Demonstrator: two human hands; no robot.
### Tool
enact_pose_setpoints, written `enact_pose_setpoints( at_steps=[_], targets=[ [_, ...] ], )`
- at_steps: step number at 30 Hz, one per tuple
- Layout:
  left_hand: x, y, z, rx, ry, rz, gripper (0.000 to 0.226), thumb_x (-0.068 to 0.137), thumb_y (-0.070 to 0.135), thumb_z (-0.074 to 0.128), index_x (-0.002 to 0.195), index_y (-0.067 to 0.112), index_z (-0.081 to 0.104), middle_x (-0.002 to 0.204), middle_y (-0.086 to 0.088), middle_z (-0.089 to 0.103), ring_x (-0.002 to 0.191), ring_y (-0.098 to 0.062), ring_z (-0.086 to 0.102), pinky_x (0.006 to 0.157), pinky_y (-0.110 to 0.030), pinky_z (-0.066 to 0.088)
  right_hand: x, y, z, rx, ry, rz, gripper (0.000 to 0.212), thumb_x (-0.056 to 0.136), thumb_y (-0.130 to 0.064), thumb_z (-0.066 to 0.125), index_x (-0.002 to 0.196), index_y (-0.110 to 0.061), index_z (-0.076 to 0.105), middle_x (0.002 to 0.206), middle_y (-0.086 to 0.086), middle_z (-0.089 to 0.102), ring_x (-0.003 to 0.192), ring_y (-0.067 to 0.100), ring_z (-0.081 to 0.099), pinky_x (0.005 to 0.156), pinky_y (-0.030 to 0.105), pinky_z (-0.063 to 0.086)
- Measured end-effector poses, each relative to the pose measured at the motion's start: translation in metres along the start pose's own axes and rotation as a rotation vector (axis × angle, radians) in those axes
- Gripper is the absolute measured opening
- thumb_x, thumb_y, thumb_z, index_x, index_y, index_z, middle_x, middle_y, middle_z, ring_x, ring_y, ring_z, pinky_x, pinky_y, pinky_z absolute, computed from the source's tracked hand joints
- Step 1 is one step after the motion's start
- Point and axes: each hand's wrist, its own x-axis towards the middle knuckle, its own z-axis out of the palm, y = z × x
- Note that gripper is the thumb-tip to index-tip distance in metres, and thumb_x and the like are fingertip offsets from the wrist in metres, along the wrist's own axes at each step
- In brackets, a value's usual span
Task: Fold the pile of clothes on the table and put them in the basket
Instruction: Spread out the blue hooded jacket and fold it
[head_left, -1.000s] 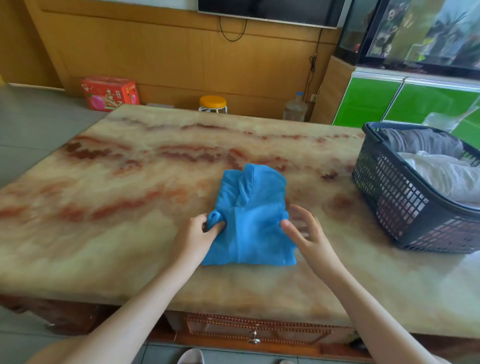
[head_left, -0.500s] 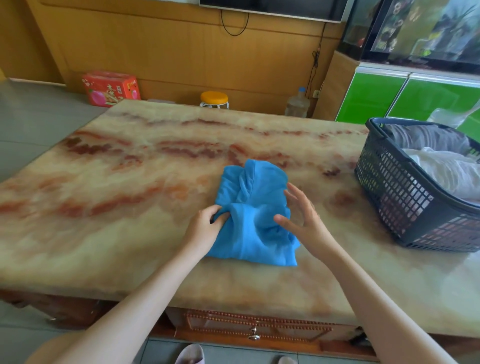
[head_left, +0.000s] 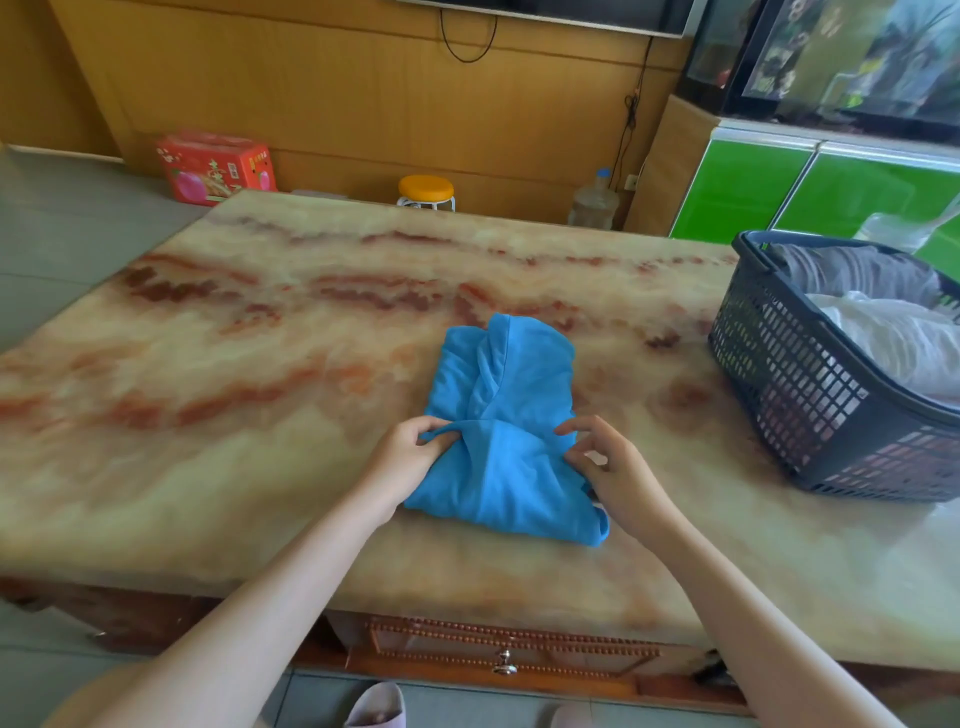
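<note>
A folded blue garment (head_left: 506, 415) lies on the marble table (head_left: 234, 364), near its front edge. My left hand (head_left: 408, 457) pinches the garment's left edge, bunching the cloth. My right hand (head_left: 605, 467) is at the garment's right edge with curled fingers gripping the cloth there. A dark plastic basket (head_left: 795, 395) stands at the table's right side, apart from the garment. It holds a grey garment (head_left: 857, 273) and a white one (head_left: 898, 343).
Beyond the table are a red box (head_left: 215, 166) on the floor, an orange-topped stool (head_left: 426, 191) and a water bottle (head_left: 594, 202). A green cabinet (head_left: 810, 192) stands behind the basket. A drawer with a knob (head_left: 504, 667) sits under the table's front edge.
My right hand moved onto the garment's right edge and its fingers curled round the cloth. My left hand kept its pinch on the left edge. The near half of the garment bunched up.
</note>
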Motion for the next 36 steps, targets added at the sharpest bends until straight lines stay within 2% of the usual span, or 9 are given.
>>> enact_pose_setpoints(
  at_steps=[4,6,9,14,23,28,30,33,36],
  targets=[
    [0.004,0.001,-0.002,0.058,0.048,0.027,0.015,0.089,0.025,0.062,0.102,0.018,0.066,0.099,-0.005,0.069,0.087,-0.013,0.064,0.082,-0.03,0.05,-0.013,-0.011,-0.003,-0.017,-0.074,-0.168,0.027,0.099,-0.024,0.047,0.111,-0.045,0.057,0.103,-0.024,0.057,0.082,0.0,0.056,0.074,0.013,0.042],
    [0.004,0.001,-0.003,0.058,0.056,0.027,0.017,0.088,0.025,0.063,0.104,0.018,0.064,0.097,0.0,0.067,0.081,-0.005,0.06,0.074,-0.021,0.048,-0.022,-0.014,-0.007,-0.035,-0.216,-0.229,0.039,0.095,-0.047,0.044,0.134,-0.047,0.042,0.136,-0.027,0.036,0.119,-0.013,0.04,0.092,0.006,0.035],
    [0.005,0.0,-0.005,0.063,0.061,0.027,0.017,0.086,0.028,0.066,0.102,0.023,0.063,0.098,0.001,0.067,0.082,-0.006,0.06,0.075,-0.024,0.049,-0.028,-0.007,-0.01,-0.222,-0.324,-0.301,0.065,0.077,-0.067,0.057,0.136,-0.057,0.032,0.149,-0.025,0.009,0.138,-0.006,0.017,0.105,0.018,0.029],
    [0.001,-0.003,-0.007,0.092,0.043,0.081,0.019,0.081,0.038,0.069,0.098,0.036,0.061,0.099,-0.014,0.067,0.091,-0.022,0.064,0.087,-0.042,0.05,-0.03,0.008,-0.002,-0.444,-0.355,-0.308,0.095,0.062,-0.067,0.07,0.14,-0.058,0.016,0.138,-0.033,-0.003,0.136,-0.001,0.014,0.11,0.023,0.028],
    [-0.035,0.007,-0.03,0.562,-0.136,0.766,0.076,0.074,0.062,0.062,0.139,0.03,0.041,0.148,0.017,0.032,0.142,-0.004,0.019,0.115,-0.02,0.014,-0.024,0.013,-0.004,-0.399,-0.305,-0.281,0.103,0.064,-0.046,0.082,0.141,-0.048,0.014,0.137,-0.028,0.004,0.131,-0.002,0.018,0.099,-0.001,0.02],
    [-0.019,-0.026,-0.032,0.77,-0.251,0.667,0.088,0.058,0.083,0.055,0.134,0.066,0.013,0.146,0.034,0.018,0.139,0.01,0.011,0.116,-0.024,0.012,-0.023,0.022,-0.008,-0.373,-0.246,-0.285,0.096,0.065,-0.045,0.082,0.14,-0.047,0.022,0.144,-0.019,0.013,0.132,-0.003,0.022,0.099,-0.002,0.019],
    [-0.014,-0.033,-0.032,0.74,-0.224,0.621,0.082,0.057,0.087,0.05,0.131,0.066,0.021,0.139,0.036,0.024,0.133,0.017,0.015,0.115,-0.024,0.016,-0.023,0.024,-0.01,-0.381,-0.231,-0.275,0.087,0.068,-0.042,0.08,0.139,-0.044,0.029,0.143,-0.015,0.019,0.13,-0.002,0.026,0.099,-0.002,0.019],
    [-0.006,-0.041,-0.029,0.672,-0.145,0.689,0.079,0.067,0.081,0.048,0.13,0.034,0.048,0.131,0.024,0.048,0.128,0.009,0.033,0.11,-0.03,0.028,-0.022,0.024,-0.011,-0.382,-0.197,-0.249,0.071,0.072,-0.038,0.078,0.135,-0.035,0.045,0.135,-0.021,0.031,0.122,-0.006,0.035,0.096,-0.003,0.021],
    [0.002,-0.042,-0.029,0.565,-0.101,0.69,0.067,0.075,0.074,0.046,0.117,0.024,0.064,0.118,0.016,0.06,0.122,0.001,0.044,0.103,-0.03,0.037,-0.018,0.022,-0.011,-0.347,-0.172,-0.256,0.048,0.079,-0.028,0.073,0.125,-0.024,0.06,0.124,-0.026,0.04,0.105,-0.014,0.045,0.087,-0.003,0.029]
  ],
)
